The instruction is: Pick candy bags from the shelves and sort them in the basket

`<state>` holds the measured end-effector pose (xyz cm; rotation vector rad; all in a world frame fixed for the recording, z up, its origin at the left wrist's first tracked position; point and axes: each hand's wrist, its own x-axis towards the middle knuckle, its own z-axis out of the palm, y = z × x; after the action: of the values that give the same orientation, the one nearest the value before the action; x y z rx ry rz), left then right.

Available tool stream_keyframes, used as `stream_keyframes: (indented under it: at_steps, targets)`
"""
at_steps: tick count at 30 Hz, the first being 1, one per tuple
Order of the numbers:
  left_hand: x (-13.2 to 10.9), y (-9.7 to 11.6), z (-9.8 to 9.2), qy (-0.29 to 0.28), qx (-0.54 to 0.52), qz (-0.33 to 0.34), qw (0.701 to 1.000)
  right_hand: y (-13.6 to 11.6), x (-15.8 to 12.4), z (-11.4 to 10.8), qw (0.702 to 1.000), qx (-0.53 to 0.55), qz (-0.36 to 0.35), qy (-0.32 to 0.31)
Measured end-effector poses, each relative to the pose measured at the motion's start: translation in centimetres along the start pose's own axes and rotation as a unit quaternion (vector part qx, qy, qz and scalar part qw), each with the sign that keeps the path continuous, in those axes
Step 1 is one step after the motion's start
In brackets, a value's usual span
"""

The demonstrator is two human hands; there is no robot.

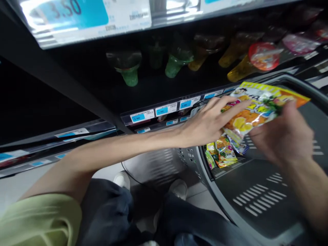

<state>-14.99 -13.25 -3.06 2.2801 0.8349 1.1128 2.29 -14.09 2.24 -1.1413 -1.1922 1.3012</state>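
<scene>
A shiny snack bag (256, 109) with a yellow top strip, orange pieces and yellow slices printed on it is held tilted above the basket. My left hand (214, 118) grips its left side, the index finger lying across the front. On the right edge, my right hand (287, 133) is closed round the bag with the thumb on top; it is slightly blurred. Under the bag, the grey basket (217, 194) has slotted walls. Several similar snack packets (225, 152) lie inside it, partly covered by the held bag.
A dark shelf holds green jelly cups (130, 75), yellow ones (239, 71) and a red-topped cup (265, 56). Price labels (165, 109) run along its edge, and a higher shelf edge (176, 15) crosses the top. White shoes (123, 179) stand on the floor below.
</scene>
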Motion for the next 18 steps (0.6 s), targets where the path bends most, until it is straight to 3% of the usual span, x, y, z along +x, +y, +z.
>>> stream_keyframes:
  at_steps: [4, 9, 12, 15, 18]
  targets:
    - [0.3, 0.4, -0.6, 0.009, -0.051, -0.018, 0.998, 0.3, 0.5, -1.1, 0.998, 0.020, 0.007, -0.055]
    - [0.6, 0.7, -2.4, 0.005, -0.104, -0.088, 0.991, 1.7, 1.3, -1.8, 0.999, 0.030, 0.037, -0.001]
    - [0.8, 0.6, -3.5, -0.020, -0.144, -0.088, 0.986, 2.2, 1.3, -1.4, 0.997, 0.064, 0.050, -0.018]
    - [1.1, 0.6, -4.0, -0.046, -0.178, -0.075, 0.980, 2.1, 1.1, -1.0, 0.997, 0.076, 0.019, -0.012]
    - [1.5, 0.5, -3.8, -0.023, -0.175, -0.088, 0.980, 1.2, 1.0, -1.0, 0.996, 0.064, -0.038, 0.052]
